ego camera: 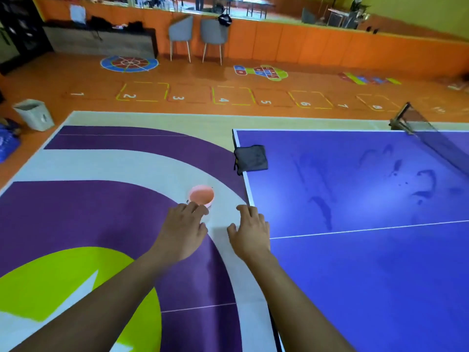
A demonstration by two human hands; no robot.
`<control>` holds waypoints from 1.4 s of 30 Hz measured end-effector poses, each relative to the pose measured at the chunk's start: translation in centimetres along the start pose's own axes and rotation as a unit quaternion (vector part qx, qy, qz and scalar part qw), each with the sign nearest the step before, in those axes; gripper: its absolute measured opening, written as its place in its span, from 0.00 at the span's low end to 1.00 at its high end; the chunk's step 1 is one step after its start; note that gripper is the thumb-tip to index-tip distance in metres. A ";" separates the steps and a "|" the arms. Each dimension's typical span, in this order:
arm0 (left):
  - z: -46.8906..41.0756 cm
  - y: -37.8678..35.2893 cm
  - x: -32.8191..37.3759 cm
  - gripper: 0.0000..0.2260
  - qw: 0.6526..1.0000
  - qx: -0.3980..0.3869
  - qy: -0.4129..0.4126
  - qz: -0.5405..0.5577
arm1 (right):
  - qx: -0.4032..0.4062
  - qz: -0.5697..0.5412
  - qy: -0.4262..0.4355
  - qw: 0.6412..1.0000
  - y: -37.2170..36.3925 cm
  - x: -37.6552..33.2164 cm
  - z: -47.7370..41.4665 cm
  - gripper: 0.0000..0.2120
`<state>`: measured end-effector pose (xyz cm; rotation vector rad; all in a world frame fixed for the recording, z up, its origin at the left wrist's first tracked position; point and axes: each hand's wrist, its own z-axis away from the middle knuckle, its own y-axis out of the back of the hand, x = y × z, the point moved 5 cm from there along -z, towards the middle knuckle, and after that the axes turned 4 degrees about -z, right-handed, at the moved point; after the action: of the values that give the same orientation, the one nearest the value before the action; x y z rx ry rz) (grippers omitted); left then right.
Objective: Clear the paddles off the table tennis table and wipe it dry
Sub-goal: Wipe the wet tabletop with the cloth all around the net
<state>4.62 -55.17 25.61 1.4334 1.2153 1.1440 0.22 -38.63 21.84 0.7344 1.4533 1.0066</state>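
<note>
The blue table tennis table [368, 262] fills the right half of the view, with dark wet streaks [322, 207] across its far half. A dark grey cloth [251, 158] hangs over the table's left end edge. No paddle is in view. A pink basin [201, 195] stands on the floor just left of the table's end. My left hand [184, 228] reaches out with relaxed fingers just short of the basin and holds nothing. My right hand [250, 231] hovers beside the table's edge, fingers spread and bare.
The net [431, 133] and its post cross the table at the far right. A white bin [34, 114] stands on the orange floor at the far left beside a blue bag [7, 143]. Two grey chairs [198, 36] line the orange wall. Purple and white floor mat lies left of the table.
</note>
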 end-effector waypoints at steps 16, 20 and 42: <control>-27.4 -8.6 -12.3 0.16 0.987 -0.051 -0.147 0.028 | 0.042 -0.030 -0.155 0.986 -5.1 -2.3 -26.0 0.23; -33.3 -11.1 -13.6 0.16 0.978 -0.091 -0.187 0.024 | 0.034 -0.051 -0.215 0.975 -7.1 -1.5 -29.5 0.24; -60.0 -28.1 -13.0 0.19 0.903 -0.214 -0.373 -0.011 | 0.076 -0.077 -0.385 0.917 -14.1 10.0 -53.4 0.35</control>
<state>-59.86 -60.89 6.30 1.3140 0.4029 0.6671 -52.30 -45.09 2.98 0.9726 0.8747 0.3935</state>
